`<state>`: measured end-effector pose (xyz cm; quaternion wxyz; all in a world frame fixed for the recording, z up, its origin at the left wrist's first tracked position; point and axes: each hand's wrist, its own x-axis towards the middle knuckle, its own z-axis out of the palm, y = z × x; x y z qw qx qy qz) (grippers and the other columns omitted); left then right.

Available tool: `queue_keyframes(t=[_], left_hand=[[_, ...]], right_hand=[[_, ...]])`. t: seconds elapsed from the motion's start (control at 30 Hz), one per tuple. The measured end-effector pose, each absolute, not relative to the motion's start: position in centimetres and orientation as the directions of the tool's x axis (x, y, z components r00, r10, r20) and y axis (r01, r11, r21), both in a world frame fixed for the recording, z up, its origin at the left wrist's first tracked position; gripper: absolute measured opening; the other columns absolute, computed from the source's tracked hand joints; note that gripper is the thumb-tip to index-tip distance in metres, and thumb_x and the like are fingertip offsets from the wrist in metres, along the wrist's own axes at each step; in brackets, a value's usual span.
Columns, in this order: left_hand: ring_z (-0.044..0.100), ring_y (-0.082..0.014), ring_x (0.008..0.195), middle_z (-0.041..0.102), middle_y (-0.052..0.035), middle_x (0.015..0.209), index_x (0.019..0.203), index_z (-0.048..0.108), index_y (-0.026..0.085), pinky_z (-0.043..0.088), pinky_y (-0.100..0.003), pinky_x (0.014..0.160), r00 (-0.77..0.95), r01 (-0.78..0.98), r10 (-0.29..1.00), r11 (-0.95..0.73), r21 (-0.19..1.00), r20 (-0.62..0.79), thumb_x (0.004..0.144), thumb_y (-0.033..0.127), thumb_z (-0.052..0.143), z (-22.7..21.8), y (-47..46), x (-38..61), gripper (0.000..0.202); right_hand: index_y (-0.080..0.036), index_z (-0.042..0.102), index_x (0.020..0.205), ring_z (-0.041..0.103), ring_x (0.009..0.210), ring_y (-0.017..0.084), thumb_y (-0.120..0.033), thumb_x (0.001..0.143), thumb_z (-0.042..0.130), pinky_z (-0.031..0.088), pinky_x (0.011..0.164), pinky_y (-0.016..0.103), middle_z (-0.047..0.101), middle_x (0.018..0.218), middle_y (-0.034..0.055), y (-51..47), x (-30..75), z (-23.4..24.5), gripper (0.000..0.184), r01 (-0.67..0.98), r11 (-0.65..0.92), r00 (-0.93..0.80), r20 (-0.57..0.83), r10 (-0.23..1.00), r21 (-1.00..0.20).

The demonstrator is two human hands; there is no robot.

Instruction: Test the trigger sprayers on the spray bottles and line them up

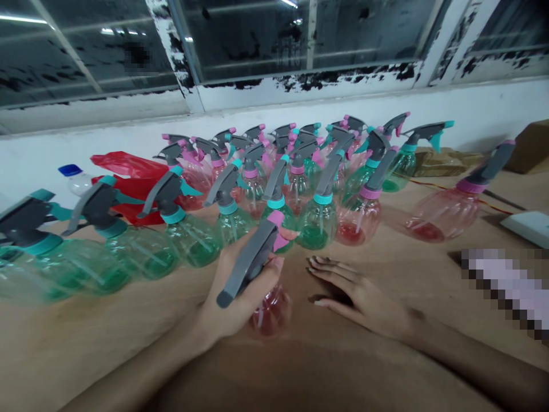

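My left hand (240, 286) is wrapped round the neck of a spray bottle (272, 312) with a grey and pink head and a clear pink body. Its nozzle points away from me, and my fingers hide its collar. To the right of that bottle, my right hand (358, 292) lies on the tabletop with its fingers stretched out, holding nothing. Just beyond both hands stand a green spray bottle (317, 223) with a teal collar and a pink spray bottle (358, 220). Both have a little coloured liquid at the bottom.
Several more green spray bottles (193, 240) line the left side, with a dense group behind them. A red plastic bag (128, 166) and a blue-capped bottle (79, 180) are at the back left. On the right are another pink spray bottle (446, 209), a white box (529, 226) and cables.
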<state>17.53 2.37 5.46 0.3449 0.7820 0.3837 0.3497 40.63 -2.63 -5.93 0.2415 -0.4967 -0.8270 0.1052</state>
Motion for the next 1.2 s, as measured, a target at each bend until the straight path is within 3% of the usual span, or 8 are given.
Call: queue_keyframes(t=[0.13, 0.4, 1.2], left_hand=[[0.047, -0.0135, 0.044, 0.052, 0.0052, 0.055, 0.078, 0.054, 0.026, 0.04, -0.026, 0.046, 0.541, 0.354, 0.772, -0.569, 0.742, 0.333, 0.079, 0.022, 0.048, 5.72, 2.32, 18.01, 0.007], [0.044, -0.013, 0.047, 0.047, 0.0053, 0.058, 0.079, 0.053, 0.026, 0.04, -0.025, 0.048, 0.536, 0.316, 0.767, -0.569, 0.759, 0.352, 0.079, 0.022, 0.047, 5.78, 2.16, 17.95, 0.007], [0.049, -0.0132, 0.047, 0.054, 0.0042, 0.058, 0.079, 0.059, 0.025, 0.044, -0.025, 0.048, 0.505, 0.37, 0.796, -0.55, 0.749, 0.335, 0.075, 0.022, 0.048, 6.07, 1.93, 18.08, 0.012]], right_hand=[[-0.02, 0.043, 0.135, 0.042, 0.128, 0.022, -0.043, 0.088, 0.052, 0.037, 0.106, 0.044, 0.05, 0.137, 0.0074, -2.67, 40.55, -5.75, 0.053, 0.775, 0.477, -0.383, 0.292, 0.876, -0.415], [-0.021, 0.043, 0.135, 0.042, 0.129, 0.022, -0.042, 0.088, 0.052, 0.037, 0.106, 0.044, 0.05, 0.137, 0.007, -2.63, 40.66, -6.09, 0.052, 0.765, 0.494, -0.393, 0.309, 0.866, -0.414], [-0.019, 0.044, 0.133, 0.042, 0.128, 0.022, -0.044, 0.089, 0.05, 0.037, 0.106, 0.044, 0.05, 0.137, 0.0075, -2.66, 40.52, -5.85, 0.052, 0.784, 0.468, -0.379, 0.283, 0.881, -0.409]])
